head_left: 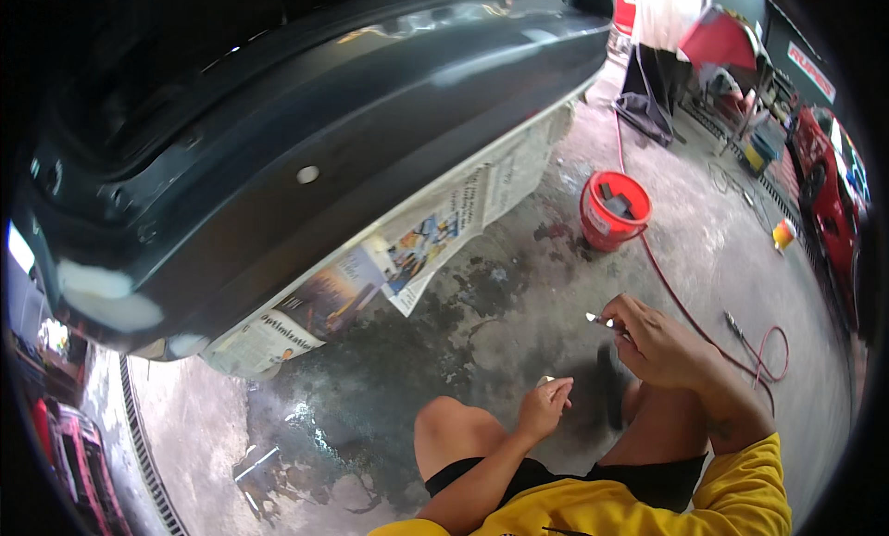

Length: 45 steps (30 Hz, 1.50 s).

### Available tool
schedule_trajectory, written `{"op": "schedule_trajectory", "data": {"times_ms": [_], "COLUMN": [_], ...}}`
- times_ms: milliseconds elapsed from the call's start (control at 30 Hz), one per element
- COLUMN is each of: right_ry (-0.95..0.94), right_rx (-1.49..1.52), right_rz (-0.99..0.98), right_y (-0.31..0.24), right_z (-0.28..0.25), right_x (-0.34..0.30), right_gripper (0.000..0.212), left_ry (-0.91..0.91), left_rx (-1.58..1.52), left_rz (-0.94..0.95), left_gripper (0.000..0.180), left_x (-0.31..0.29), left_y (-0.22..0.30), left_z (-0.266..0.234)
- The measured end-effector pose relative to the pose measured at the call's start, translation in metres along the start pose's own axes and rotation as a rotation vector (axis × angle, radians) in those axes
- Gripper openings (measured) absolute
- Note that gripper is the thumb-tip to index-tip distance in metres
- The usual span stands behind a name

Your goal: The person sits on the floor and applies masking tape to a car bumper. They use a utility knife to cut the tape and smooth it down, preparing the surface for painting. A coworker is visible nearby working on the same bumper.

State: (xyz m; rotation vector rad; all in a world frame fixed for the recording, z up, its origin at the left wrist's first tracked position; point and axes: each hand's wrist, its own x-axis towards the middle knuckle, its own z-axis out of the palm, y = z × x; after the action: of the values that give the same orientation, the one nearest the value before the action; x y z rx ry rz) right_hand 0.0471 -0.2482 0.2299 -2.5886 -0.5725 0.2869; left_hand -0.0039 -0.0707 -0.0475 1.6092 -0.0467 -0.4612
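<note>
My right hand (656, 343) is closed around a small, shiny, pale piece (602, 322) that juts from its fingertips; its exact kind is unclear. Lower and to the left, my left hand (543, 410) is held above my knees with its fingers closed. A small whitish bit (546, 380) shows at its fingers, too small to name. Neither hand touches the dark car bumper (370, 138) ahead on the left. Pale smoothed patches (109, 295) mark the bumper, and a round light spot (307, 175) sits in its middle. Newspaper sheets (435, 240) hang along its lower edge.
A red bucket (593, 229) with grey blocks inside stands ahead. From near it a red hose (681, 303) runs right, close to a coupling (732, 321). A red car (829, 203) and a small can (783, 233) are farther right. Wet patches darken the concrete floor (370, 425).
</note>
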Motion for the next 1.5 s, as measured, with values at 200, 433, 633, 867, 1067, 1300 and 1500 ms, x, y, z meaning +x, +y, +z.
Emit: {"op": "schedule_trajectory", "data": {"times_ms": [200, 433, 633, 867, 1067, 1300, 1500], "right_ry": [0.224, 0.112, -0.027, 0.094, 0.157, 0.294, 0.180], "right_rx": [0.288, 1.232, 1.530, 0.944, 0.681, 0.474, 0.528], "right_rz": [-0.067, 0.035, -0.442, -0.414, -0.600, -0.804, -0.816], "right_y": [0.034, 0.092, 0.109, 0.109, 0.092, 0.063, 0.043], "right_z": [0.035, 0.070, 0.071, 0.048, 0.044, 0.054, 0.083], "right_x": [-0.013, 0.026, 0.047, 0.074, 0.099, 0.116, 0.128], "right_gripper": [0.025, 0.046, 0.050, 0.041, 0.051, 0.059, 0.056], "left_ry": [0.065, 0.053, 0.288, 0.871, 0.861, 0.996, 1.069], "left_rx": [0.237, -0.499, -0.293, 0.602, 0.833, 0.779, 0.623], "left_rz": [0.246, 0.337, 0.577, 0.574, 0.441, 0.305, 0.286], "left_gripper": [0.045, 0.074, 0.065, 0.035, 0.053, 0.053, 0.053], "left_x": [0.008, 0.036, 0.046, 0.001, -0.016, -0.025, -0.042], "left_y": [0.031, 0.173, 0.218, 0.235, 0.257, 0.238, 0.219], "left_z": [-0.004, -0.045, -0.043, -0.035, -0.004, -0.017, -0.034]}}
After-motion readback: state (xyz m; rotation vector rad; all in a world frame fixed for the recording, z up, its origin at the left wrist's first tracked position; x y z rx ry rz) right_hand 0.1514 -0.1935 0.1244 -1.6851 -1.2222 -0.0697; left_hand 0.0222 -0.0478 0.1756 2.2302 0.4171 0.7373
